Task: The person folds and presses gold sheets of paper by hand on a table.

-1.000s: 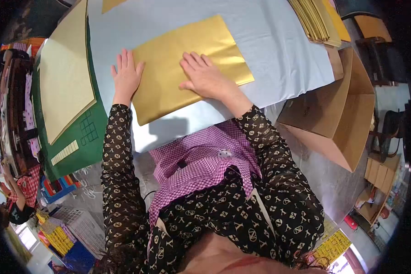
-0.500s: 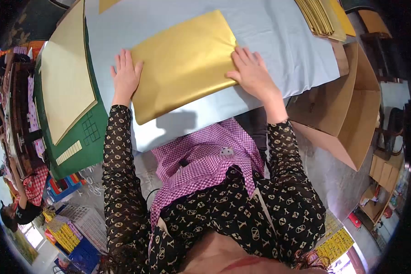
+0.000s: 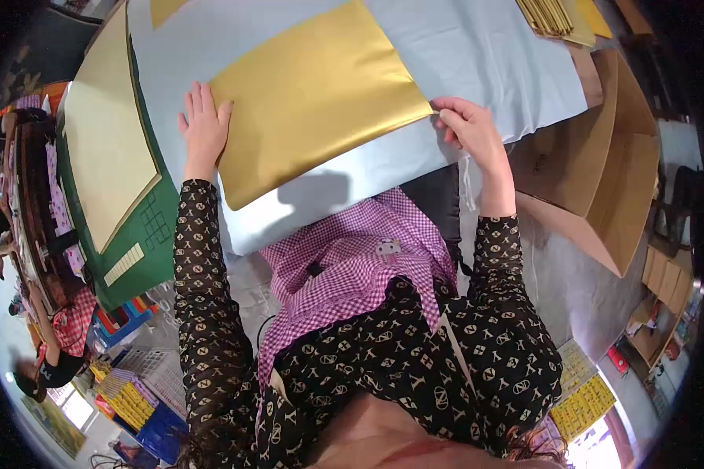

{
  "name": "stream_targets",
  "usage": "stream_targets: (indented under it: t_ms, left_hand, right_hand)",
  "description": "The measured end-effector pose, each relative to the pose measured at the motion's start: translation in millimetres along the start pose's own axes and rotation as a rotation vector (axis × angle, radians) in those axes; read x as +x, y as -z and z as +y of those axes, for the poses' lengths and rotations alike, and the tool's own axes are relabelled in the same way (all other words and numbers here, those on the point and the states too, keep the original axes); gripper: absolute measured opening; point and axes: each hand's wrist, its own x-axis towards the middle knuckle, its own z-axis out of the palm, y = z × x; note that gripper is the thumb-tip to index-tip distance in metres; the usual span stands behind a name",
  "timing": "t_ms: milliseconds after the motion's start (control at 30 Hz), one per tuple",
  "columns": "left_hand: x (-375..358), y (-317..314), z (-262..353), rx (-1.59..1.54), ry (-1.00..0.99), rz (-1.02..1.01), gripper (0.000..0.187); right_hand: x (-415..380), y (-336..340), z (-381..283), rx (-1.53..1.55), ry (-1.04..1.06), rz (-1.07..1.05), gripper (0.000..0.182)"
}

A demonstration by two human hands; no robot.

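Observation:
A shiny gold sheet (image 3: 313, 102), with a rounded, fold-like near edge, lies on the pale blue cloth (image 3: 477, 62) over the table. My left hand (image 3: 205, 129) rests flat along the sheet's left edge, fingers stretched out and thumb touching it. At the sheet's near right corner, my right hand (image 3: 471, 133) pinches the corner between thumb and fingertips, the other fingers curled. The exact grip is partly hidden by the fingers.
Cream sheets (image 3: 109, 125) lie on a green mat (image 3: 145, 266) at the left. A stack of folded gold pieces (image 3: 546, 17) sits at the far right. Beside the table's right edge stands an open cardboard box (image 3: 579, 164). Other people work at far left.
My right hand has gone from lying flat on the sheet's right side to pinching its near right corner, farther right. My left hand stays flat at the left edge.

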Motion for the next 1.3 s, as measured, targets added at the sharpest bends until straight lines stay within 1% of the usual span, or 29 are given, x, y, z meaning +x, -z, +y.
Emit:
stream_targets:
  t_ms: [33, 67, 133, 167, 233, 433, 533, 633, 867, 1067, 1300]
  left_hand:
    - [-0.1, -0.2, 0.1, 0.001, 0.009, -0.001, 0.063]
    - [-0.6, -0.2, 0.0, 0.002, 0.007, -0.004, 0.063]
    - [-0.4, 4.2, 2.1, -0.079, 0.006, -0.015, 0.065]
    - [-0.6, 6.2, 3.4, -0.078, 0.005, -0.016, 0.065]
    - [-1.1, 7.9, 4.1, -0.085, 0.005, -0.018, 0.064]
    - [-1.4, 7.1, 4.1, -0.076, -0.011, 0.001, 0.063]
    - [-2.4, 6.6, 3.5, -0.065, -0.029, 0.019, 0.064]
    - [-2.4, 5.8, 3.8, -0.021, 0.000, -0.004, 0.064]
    - [-3.0, 6.6, 3.1, -0.064, -0.013, 0.016, 0.065]
    - [-2.0, 4.7, 2.4, -0.032, -0.010, 0.000, 0.065]
    - [-1.9, 5.9, 3.3, -0.045, -0.001, -0.007, 0.064]
  right_hand:
    - [-1.9, -1.0, -3.1, 0.044, -0.049, -0.038, 0.029]
    - [-2.5, -1.8, -4.5, 0.046, -0.052, -0.038, 0.029]
    - [-2.7, -3.1, -5.4, 0.137, -0.089, -0.133, 0.032]
    - [-2.1, -3.9, -3.7, 0.138, -0.090, -0.133, 0.032]
    - [0.7, -5.8, 1.0, 0.209, -0.087, -0.198, 0.032]
    - [5.3, -4.4, 2.7, 0.173, -0.153, -0.217, 0.029]
    - [5.5, -2.3, 1.2, 0.184, -0.155, -0.232, 0.027]
    - [6.0, -2.0, 0.1, 0.170, -0.164, -0.231, 0.026]
    - [6.8, -0.1, 0.1, 0.189, -0.169, -0.244, 0.028]
    - [7.9, -1.3, 1.7, 0.201, -0.168, -0.233, 0.021]
    - [12.3, -0.5, -0.8, 0.086, -0.190, -0.237, 0.018]
